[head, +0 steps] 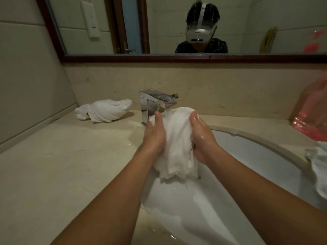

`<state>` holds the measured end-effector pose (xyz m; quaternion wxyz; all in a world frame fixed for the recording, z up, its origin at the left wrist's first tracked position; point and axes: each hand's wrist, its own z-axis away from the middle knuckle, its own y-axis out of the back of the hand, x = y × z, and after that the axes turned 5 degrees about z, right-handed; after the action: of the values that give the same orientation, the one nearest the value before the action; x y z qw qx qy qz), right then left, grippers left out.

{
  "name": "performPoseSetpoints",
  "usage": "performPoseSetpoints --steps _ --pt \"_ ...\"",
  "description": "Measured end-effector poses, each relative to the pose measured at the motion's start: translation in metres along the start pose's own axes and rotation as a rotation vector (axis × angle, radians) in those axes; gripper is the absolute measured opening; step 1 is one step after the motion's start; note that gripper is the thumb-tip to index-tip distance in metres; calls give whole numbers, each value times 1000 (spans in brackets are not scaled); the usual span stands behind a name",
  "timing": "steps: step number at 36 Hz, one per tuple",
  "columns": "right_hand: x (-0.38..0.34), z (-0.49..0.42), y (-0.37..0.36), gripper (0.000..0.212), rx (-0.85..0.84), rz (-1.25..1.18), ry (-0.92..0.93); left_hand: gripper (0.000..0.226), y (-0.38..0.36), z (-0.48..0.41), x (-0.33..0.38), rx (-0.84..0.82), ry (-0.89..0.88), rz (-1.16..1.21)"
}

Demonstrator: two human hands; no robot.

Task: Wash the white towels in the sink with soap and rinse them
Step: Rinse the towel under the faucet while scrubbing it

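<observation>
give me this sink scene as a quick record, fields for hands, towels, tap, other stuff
left hand: left hand grips the wet white towel from its left side
right hand: right hand grips the same towel from its right side
held towel: bunched, above the white oval sink basin
tap: square chrome tap just behind the towel
other towel: crumpled white towel on the beige stone counter, left of the tap
right edge: pink plastic bag

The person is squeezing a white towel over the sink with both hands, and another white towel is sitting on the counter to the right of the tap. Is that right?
Not quite. The other white towel lies on the counter to the left of the tap, not the right; the head view shows it. The rest is right: the left hand and right hand squeeze a white towel over the sink.
</observation>
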<state>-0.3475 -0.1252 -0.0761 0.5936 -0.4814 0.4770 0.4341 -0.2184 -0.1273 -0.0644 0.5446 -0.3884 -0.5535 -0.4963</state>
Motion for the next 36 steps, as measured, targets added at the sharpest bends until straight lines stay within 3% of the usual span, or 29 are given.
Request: performPoseSetpoints --steps 5,11,13,16,18,21,24,26,27,30,32,34,36 --pt "3 -7 16 52 58 115 37 78 -2 -6 -1 32 37 55" --pt "20 -3 28 48 100 350 78 91 6 -16 2 112 100 199" --pt "25 -3 29 50 86 398 52 80 8 -16 2 102 109 290" --pt "25 -3 21 58 49 374 18 65 10 -15 1 64 123 469" --pt "26 -4 13 67 25 388 -54 77 12 -19 -4 26 138 584" --pt "34 0 2 104 -72 235 -245 92 12 -24 -6 -84 184 685" --pt "42 -3 -5 106 -178 69 -245 88 14 -23 -3 -182 227 736" --pt "41 -5 -8 113 -117 102 -246 86 16 -25 -3 -194 235 739" --pt "38 -4 -9 109 -34 159 -229 85 17 -22 -2 -201 225 725" --pt "33 -6 -5 65 160 341 -106 93 16 -21 -7 -132 186 659" --pt "26 -1 -5 47 171 339 -28 100 9 -38 -26 -74 153 595" --pt "16 8 -9 39 89 282 27 101 4 -30 -24 -62 121 532" --pt "9 16 -16 52 15 213 95 94 1 -1 -4 -118 84 513"
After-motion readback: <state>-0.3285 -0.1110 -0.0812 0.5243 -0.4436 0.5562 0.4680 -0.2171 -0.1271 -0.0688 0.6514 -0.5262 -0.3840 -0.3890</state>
